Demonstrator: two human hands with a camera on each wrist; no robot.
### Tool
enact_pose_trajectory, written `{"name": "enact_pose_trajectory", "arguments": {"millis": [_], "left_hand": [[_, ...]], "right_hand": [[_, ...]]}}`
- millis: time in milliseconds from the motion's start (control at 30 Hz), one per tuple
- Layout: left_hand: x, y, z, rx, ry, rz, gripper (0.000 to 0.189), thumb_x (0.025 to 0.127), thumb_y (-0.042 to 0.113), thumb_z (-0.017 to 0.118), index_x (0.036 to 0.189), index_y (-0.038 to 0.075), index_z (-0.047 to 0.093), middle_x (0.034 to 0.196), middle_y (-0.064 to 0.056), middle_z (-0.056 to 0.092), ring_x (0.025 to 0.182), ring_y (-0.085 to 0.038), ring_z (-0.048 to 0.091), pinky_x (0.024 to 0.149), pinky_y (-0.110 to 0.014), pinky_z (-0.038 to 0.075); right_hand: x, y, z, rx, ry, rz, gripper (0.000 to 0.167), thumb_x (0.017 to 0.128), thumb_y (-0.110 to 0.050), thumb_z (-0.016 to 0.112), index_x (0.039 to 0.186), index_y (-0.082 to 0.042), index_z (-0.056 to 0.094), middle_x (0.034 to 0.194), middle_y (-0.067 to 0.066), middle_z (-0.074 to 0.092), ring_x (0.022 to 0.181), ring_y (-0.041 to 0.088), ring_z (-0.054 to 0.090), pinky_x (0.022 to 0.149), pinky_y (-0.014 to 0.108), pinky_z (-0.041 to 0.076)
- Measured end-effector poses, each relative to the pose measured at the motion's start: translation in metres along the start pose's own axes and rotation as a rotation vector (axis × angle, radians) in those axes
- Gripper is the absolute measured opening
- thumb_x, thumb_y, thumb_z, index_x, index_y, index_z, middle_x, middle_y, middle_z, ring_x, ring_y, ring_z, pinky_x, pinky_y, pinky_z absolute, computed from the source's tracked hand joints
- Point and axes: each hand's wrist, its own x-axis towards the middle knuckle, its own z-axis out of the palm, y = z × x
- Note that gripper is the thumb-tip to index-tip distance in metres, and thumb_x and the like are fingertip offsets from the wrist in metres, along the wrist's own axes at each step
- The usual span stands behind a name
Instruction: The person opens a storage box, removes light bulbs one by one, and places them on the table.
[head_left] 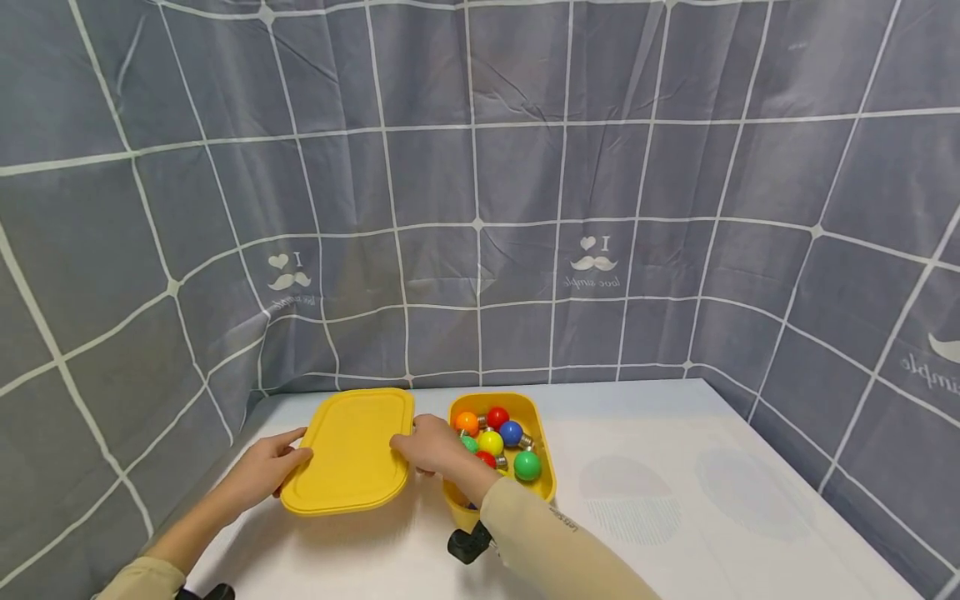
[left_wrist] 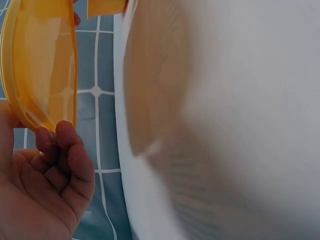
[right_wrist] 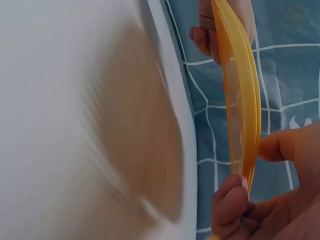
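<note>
A yellow rectangular lid [head_left: 351, 450] with rounded corners is held up over the white table, tilted, with its shadow below it. My left hand [head_left: 261, 468] grips its left edge, thumb on top and fingers underneath. At the opposite edge, my right hand [head_left: 435, 443] pinches the lid between thumb and fingers. Right beside it stands a yellow container [head_left: 543, 429] holding several coloured light bulbs, among them a green bulb [head_left: 527, 466], a blue bulb [head_left: 512, 432] and an orange bulb [head_left: 467, 423]. My right forearm hides the container's near part.
The white table [head_left: 720, 500] carries faint grey printed shapes on its right side. A grey checked curtain [head_left: 525, 183] hangs behind the table and along both sides. A black strap piece [head_left: 468, 546] on the right wrist sits close to the container's near end.
</note>
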Motion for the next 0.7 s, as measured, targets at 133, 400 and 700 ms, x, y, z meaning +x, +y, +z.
{"name": "enact_pose_trajectory", "arguments": {"millis": [133, 400, 700], "left_hand": [[-0.001, -0.003, -0.004, 0.013, 0.010, -0.023, 0.066, 0.101, 0.027, 0.057, 0.150, -0.010, 0.035, 0.088, -0.007, 0.064, 0.056, -0.018, 0.054, 0.052, -0.029, 0.048], [-0.002, -0.011, -0.010, 0.016, 0.029, -0.051, 0.064, 0.102, 0.026, 0.056, 0.150, -0.010, 0.034, 0.092, -0.009, 0.065, 0.060, -0.019, 0.056, 0.054, -0.029, 0.049], [0.001, -0.026, -0.014, 0.024, 0.013, -0.082, 0.063, 0.100, 0.026, 0.056, 0.150, -0.008, 0.036, 0.083, -0.007, 0.058, 0.058, -0.018, 0.054, 0.054, -0.029, 0.048]], "right_hand": [[0.004, -0.001, 0.007, -0.017, -0.003, -0.002, 0.025, 0.092, -0.032, 0.065, 0.094, -0.007, 0.059, 0.059, 0.004, 0.048, 0.044, 0.020, 0.040, 0.043, 0.028, 0.032], [0.008, -0.007, 0.021, -0.072, -0.013, -0.009, 0.027, 0.090, -0.030, 0.064, 0.079, -0.007, 0.057, 0.053, 0.003, 0.045, 0.040, 0.018, 0.038, 0.043, 0.027, 0.030], [0.010, -0.009, 0.038, -0.075, -0.007, 0.022, 0.026, 0.090, -0.032, 0.066, 0.083, -0.007, 0.058, 0.057, 0.003, 0.046, 0.041, 0.018, 0.036, 0.042, 0.026, 0.030]]}}
